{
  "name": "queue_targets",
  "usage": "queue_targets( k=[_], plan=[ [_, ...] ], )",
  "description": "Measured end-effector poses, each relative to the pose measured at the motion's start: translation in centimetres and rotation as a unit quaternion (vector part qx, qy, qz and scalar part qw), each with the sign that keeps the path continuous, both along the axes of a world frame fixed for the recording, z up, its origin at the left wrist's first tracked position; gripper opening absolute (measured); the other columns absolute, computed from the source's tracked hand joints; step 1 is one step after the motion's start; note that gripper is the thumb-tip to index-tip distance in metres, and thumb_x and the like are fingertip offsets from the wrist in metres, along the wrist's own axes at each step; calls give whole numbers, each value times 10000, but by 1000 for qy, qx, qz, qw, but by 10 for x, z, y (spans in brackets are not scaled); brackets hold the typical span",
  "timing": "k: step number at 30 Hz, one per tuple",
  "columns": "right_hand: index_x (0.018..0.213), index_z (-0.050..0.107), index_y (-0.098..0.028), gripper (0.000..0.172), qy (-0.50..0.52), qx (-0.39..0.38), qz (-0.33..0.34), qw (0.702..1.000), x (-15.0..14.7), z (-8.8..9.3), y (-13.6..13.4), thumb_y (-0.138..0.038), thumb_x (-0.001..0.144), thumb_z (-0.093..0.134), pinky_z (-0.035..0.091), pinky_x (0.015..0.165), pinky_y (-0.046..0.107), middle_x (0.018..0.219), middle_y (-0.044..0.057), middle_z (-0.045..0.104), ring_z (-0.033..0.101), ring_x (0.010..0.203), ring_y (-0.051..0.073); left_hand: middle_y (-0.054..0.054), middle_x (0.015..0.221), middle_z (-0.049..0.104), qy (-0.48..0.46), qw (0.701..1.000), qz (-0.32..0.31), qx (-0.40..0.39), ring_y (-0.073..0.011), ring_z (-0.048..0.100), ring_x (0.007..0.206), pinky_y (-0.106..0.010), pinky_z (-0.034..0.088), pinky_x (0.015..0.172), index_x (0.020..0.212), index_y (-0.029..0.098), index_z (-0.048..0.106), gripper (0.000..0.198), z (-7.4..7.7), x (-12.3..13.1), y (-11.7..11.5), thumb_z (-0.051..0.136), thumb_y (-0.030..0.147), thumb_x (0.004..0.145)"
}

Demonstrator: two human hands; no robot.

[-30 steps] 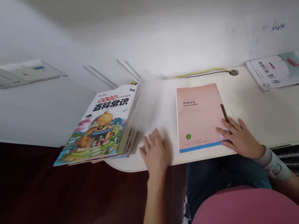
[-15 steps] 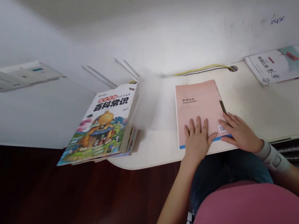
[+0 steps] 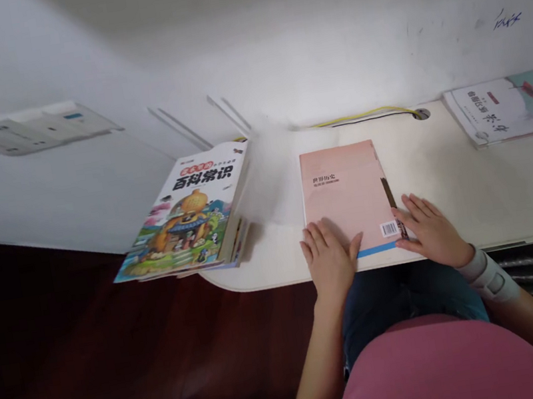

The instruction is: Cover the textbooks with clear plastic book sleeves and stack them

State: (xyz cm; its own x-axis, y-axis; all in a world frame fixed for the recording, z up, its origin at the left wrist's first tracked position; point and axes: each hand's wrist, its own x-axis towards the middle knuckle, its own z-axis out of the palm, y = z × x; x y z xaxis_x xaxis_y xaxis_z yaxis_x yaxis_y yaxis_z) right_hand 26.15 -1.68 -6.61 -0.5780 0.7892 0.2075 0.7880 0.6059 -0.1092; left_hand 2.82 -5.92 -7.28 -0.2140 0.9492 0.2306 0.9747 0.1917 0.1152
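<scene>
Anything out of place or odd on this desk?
Yes. The stack of picture books sits askew at the left end of the desk, its near corner jutting past the rim over the dark floor. Blue pen scribbles mark the wall. The pink book under the left hand and right hand lies flat.

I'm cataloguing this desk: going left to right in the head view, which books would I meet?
Cartoon-cover book → pink book, with the left hand and right hand at its near corners → white booklet.
</scene>
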Motion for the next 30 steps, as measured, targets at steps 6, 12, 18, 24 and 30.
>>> queue_targets(
  k=[6, 12, 18, 24, 30],
  plan=[
    [1402, 434, -168, 661, -5, 11, 0, 1000, 0, 0, 0, -584, 889, 434, 311, 1083, 481, 1490, 202, 356, 319, 1379, 339, -377, 1379, 391, -14, 999, 15, 28, -422, 328, 1352, -573, 299, 1076, 1387, -118, 297, 909, -7, 2, -3, 321, 640, 886],
    [1399, 437, -153, 657, -3, 9, 2, 1000, -1, 0, 0, -572, 894, 436, 306, 1083, 486, 1487, 216, 355, 314, 1381, 342, -374, 1365, 411, -45, 999, 7, 22, -407, 347, 1344, -578, 284, 1087, 1380, -119, 299, 814, -5, 4, 0, 363, 544, 912],
    [1397, 441, -141, 657, 14, -1, 6, 1000, -2, 1, 0, -556, 888, 467, 305, 1088, 503, 1485, 227, 351, 301, 1387, 350, -284, 1443, 379, -174, 984, -21, 9, -380, 305, 1373, -643, 199, 1096, 1484, 28, 131, 708, 9, 16, -4, 392, 396, 939],
    [1486, 257, -174, 762, 192, -50, 26, 980, 1, -2, 1, -570, 875, 483, 308, 1103, 521, 1500, 189, 344, 294, 1398, 306, -174, 1575, 141, -291, 911, -287, 53, -320, 94, 1444, -570, 248, 1117, 1509, 256, -70, 826, 51, 49, -1, 468, 452, 913],
    [1465, 270, -235, 674, 478, -77, -82, 871, 10, 8, -15, -472, 887, 524, 474, 992, 424, 1415, 128, 476, 525, 1234, 241, -192, 1578, -70, -262, 826, -495, 73, -305, 78, 1452, -524, 269, 1124, 1445, 229, -282, 926, 60, 87, 33, 383, 570, 899]
  ],
)
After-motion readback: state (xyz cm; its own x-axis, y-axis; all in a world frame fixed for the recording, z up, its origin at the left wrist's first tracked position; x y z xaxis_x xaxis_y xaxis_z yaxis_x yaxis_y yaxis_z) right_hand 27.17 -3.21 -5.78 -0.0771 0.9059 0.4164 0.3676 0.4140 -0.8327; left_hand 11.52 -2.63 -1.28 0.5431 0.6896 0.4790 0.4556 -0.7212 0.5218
